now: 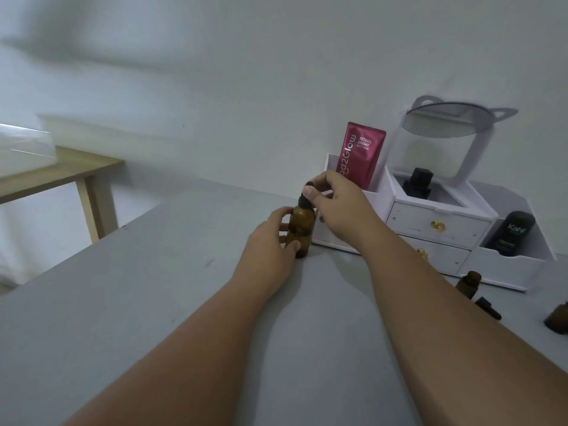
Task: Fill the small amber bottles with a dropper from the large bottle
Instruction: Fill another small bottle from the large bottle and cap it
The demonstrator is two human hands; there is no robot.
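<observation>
Both bare forearms reach forward, nearly parallel. The left hand [270, 241] curls, fingers [284, 212] and thumb wrapped in a side grip. The right hand [341, 207] arches above it, fingertips pinched together.

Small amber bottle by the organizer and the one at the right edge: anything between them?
Head view: a loose black dropper lies on the table between the small amber bottle and the edge bottle.
</observation>
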